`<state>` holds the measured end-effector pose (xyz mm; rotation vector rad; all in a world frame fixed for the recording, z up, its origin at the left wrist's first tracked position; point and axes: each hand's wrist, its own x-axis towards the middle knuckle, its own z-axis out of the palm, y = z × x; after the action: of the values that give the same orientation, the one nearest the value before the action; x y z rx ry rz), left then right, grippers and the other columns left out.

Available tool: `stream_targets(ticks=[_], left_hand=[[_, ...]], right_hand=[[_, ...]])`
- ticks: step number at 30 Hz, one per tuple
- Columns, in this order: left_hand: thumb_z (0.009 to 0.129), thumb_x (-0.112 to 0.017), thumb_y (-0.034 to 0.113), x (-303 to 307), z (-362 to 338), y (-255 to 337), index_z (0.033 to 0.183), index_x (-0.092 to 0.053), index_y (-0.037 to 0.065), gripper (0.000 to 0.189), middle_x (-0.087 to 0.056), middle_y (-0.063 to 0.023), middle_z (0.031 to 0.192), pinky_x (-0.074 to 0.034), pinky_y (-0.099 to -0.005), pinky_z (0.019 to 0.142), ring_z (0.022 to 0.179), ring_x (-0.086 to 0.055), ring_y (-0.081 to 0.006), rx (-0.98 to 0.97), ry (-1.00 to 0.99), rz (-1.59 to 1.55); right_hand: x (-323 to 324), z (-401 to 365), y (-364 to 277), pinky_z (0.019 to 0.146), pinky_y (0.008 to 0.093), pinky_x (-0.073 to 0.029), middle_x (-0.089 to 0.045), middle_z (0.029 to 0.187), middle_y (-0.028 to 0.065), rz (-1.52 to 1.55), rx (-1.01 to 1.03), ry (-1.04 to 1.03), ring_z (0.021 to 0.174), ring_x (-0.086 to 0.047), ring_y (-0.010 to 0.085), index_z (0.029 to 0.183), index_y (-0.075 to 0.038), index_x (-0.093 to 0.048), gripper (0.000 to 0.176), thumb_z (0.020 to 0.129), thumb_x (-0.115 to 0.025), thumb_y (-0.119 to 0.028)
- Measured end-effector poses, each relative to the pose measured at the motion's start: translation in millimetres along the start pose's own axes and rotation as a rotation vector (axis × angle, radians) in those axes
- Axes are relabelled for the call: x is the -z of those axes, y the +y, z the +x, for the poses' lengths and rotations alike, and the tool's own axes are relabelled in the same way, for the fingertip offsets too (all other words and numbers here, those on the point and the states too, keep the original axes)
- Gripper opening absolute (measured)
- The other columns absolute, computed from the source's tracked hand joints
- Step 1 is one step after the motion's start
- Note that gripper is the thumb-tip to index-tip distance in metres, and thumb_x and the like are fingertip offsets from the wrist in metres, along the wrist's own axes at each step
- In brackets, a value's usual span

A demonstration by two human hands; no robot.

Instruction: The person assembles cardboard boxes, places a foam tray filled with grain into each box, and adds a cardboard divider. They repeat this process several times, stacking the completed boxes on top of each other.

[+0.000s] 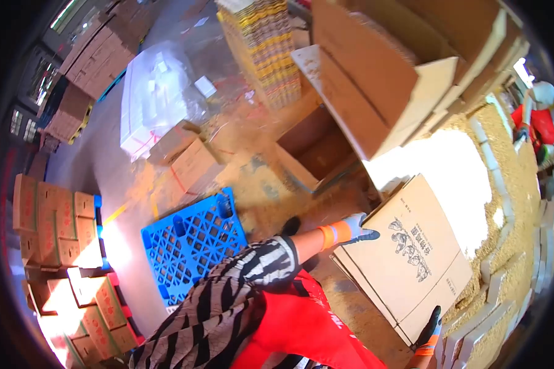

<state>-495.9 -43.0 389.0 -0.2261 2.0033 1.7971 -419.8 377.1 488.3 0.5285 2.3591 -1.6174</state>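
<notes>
A flattened cardboard carton (406,258) with dark printed figures and characters lies tilted in front of me at the right. More than one cardboard layer shows along its left edge. My left hand (357,230), in a grey and dark glove with an orange cuff, grips the carton's upper left edge, thumb on the printed face. At the lower right edge my right hand (429,334), gloved alike, holds the near corner; part of its fingers is hidden. Behind the carton, a brightly sunlit patch borders a heap of tan grainy material (511,184).
A blue plastic pallet (194,243) lies left of me. An open carton (317,150) and large upright cardboard sheets (363,80) stand ahead. Stacked cartons (61,221) line the left; a plastic-wrapped bundle (157,98) is farther off. Another person (538,123) in red is far right.
</notes>
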Motion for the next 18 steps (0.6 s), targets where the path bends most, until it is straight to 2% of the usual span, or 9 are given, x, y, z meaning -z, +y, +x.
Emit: stream_targets(ticks=[3,4,5,6,7,10,14,15,18], left_hand=[[0.073,-0.074,0.045,3,-3,25,0.132,-0.04,-0.004,0.083,-0.052,-0.0211,0.127,-0.039,-0.038,0.099,0.116,-0.05,-0.0288,-0.269,0.055,0.229],[0.073,-0.076,0.04,10,11,53,0.133,-0.039,-0.004,0.082,-0.049,-0.0192,0.13,-0.037,-0.038,0.102,0.12,-0.047,-0.0259,-0.465,0.018,0.135],[0.071,-0.075,0.047,13,26,78,0.135,-0.036,-0.005,0.091,-0.044,-0.0218,0.136,-0.031,-0.0377,0.106,0.127,-0.04,-0.0298,-0.512,0.0,0.152],[0.071,-0.077,0.042,17,50,89,0.134,-0.039,-0.003,0.086,-0.048,-0.0201,0.132,-0.033,-0.0369,0.104,0.124,-0.044,-0.0292,-0.538,0.0,0.142],[0.07,-0.078,0.039,20,64,122,0.133,-0.04,-0.002,0.084,-0.05,-0.0195,0.13,-0.035,-0.036,0.103,0.121,-0.046,-0.0285,-0.489,-0.042,0.179],[0.068,-0.081,0.032,18,112,159,0.13,-0.044,0.001,0.078,-0.056,-0.0163,0.122,-0.038,-0.0341,0.1,0.115,-0.052,-0.0267,-0.474,-0.099,0.269],[0.075,-0.075,0.034,25,161,109,0.141,-0.027,0.002,0.087,-0.036,-0.0136,0.143,-0.029,-0.0333,0.108,0.129,-0.037,-0.0233,-0.454,-0.084,1.152],[0.084,-0.066,0.025,27,183,108,0.146,-0.013,0.004,0.084,-0.026,-0.015,0.147,-0.023,-0.0348,0.111,0.132,-0.031,-0.0242,-0.415,-0.467,0.715],[0.088,-0.059,0.018,27,200,114,0.14,-0.03,0.001,0.062,-0.041,-0.0138,0.138,-0.033,-0.0323,0.106,0.123,-0.042,-0.0219,-0.334,-0.368,0.34]], right_hand=[[47,2,65,0.101,0.0358,-0.039,-0.041,0.138,0.0156,0.129,-0.024,0.395,0.12,-0.047,0.0244,0.14,0.003,-0.028,0.065,0.094,-0.053,-0.034],[65,22,82,0.092,0.0357,-0.046,-0.049,0.127,0.0162,0.416,-0.01,0.53,0.109,-0.051,0.0233,0.138,0.002,-0.031,0.063,0.089,-0.062,-0.023],[34,-7,-9,0.09,0.0337,-0.046,-0.051,0.124,0.0148,0.197,0.013,0.567,0.107,-0.051,0.022,0.138,0.0,-0.03,0.064,0.086,-0.065,-0.016],[51,22,19,0.086,0.0321,-0.047,-0.053,0.121,0.0123,0.303,0.261,0.564,0.103,-0.053,0.0205,0.135,0.001,-0.035,0.061,0.084,-0.067,-0.011],[56,30,3,0.085,0.0314,-0.046,-0.057,0.114,0.01,0.289,0.177,0.478,0.101,-0.054,0.0192,0.127,0.0,-0.042,0.053,0.082,-0.068,-0.009],[69,72,27,0.086,0.0322,-0.046,-0.059,0.11,0.0108,0.142,0.346,0.348,0.102,-0.054,0.0198,0.115,0.0,-0.052,0.044,0.077,-0.072,-0.003],[37,106,89,0.099,0.0348,-0.039,-0.056,0.119,0.016,-0.121,0.195,0.216,0.114,-0.05,0.0247,0.124,0.0,-0.049,0.059,0.075,-0.076,-0.019],[32,118,92,0.101,0.0347,-0.038,-0.053,0.123,0.0162,0.075,0.251,0.219,0.116,-0.049,0.0251,0.128,-0.001,-0.045,0.062,0.077,-0.074,-0.02],[29,129,81,0.101,0.0358,-0.038,-0.047,0.13,0.0146,0.297,0.189,0.212,0.117,-0.047,0.0231,0.132,-0.001,-0.038,0.062,0.08,-0.069,-0.014]])
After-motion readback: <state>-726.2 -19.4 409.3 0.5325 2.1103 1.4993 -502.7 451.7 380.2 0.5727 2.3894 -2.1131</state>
